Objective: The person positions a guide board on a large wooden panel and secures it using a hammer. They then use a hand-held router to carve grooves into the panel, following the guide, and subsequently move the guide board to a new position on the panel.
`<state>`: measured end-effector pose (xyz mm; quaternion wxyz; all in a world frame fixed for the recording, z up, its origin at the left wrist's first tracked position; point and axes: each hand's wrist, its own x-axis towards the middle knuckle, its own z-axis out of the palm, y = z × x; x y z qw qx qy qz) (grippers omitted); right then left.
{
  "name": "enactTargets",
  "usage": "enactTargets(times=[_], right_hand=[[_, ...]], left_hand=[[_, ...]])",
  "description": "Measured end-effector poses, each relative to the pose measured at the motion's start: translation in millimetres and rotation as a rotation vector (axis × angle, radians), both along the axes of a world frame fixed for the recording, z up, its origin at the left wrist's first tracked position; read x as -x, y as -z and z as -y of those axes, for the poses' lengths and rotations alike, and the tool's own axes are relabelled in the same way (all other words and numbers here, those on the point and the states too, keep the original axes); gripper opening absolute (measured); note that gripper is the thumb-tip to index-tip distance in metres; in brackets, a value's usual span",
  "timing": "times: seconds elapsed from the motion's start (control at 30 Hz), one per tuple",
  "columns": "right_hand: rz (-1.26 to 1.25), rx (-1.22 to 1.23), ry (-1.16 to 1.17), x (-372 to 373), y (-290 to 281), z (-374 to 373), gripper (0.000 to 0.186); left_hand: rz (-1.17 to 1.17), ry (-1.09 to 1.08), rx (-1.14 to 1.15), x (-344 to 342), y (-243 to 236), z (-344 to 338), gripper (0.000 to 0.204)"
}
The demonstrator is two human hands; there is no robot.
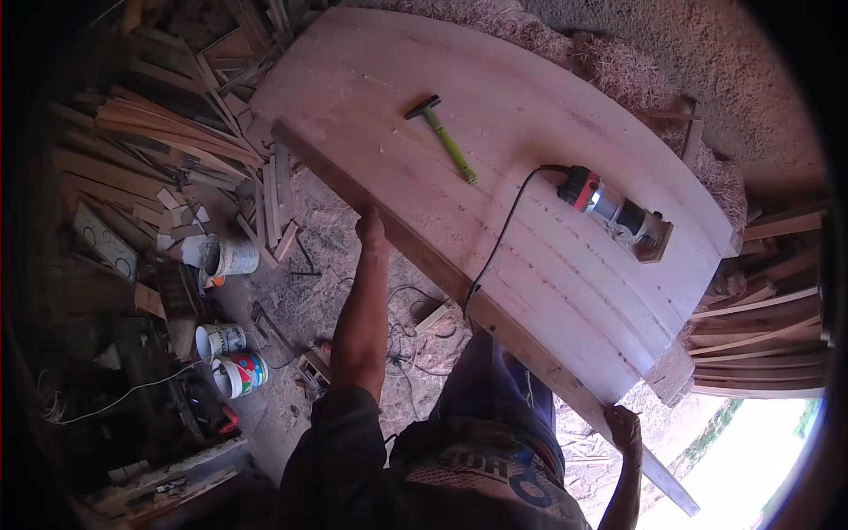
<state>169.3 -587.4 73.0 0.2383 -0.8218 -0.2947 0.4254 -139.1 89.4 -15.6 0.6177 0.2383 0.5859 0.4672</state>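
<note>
Shirt | left hand, right hand gripping plank | hammer, router on wooden panel | littered floor

The pale pinkish surface is streaked darker; the long board is toned brown. The hammer is coloured green and black, the power tool red, black and silver. A white bucket is patterned with red and blue.

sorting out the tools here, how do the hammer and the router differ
The hammer has a slim green handle and dark head; the router is chunkier, in red, black and silver. The router has a cord; the hammer has none. Both lie on the wooden panel.
</note>
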Motion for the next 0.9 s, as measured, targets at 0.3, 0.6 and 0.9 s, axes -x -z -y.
enactTargets(times=[0.3, 0.6, 0.9], right_hand=[[-0.044, 0.026, 0.089, 0.5, -17.9, -12.0, 0.030], [-0.041, 0.048, 0.099, 1.4, -12.9, -5.6, 0.031], [0.620, -0.128, 0.221, -6.3, -82.4, -111.9, 0.016]], left_hand=[[-0.376, -0.064, -0.051, -23.6, -16.8, 12.9, 0.059], [-0.355, -0.081, -0.124, -18.3, 6.3, 3.4, 0.068], [-0.249, 0.042, 0.140, -28.4, -9.0, 6.4, 0.065]])
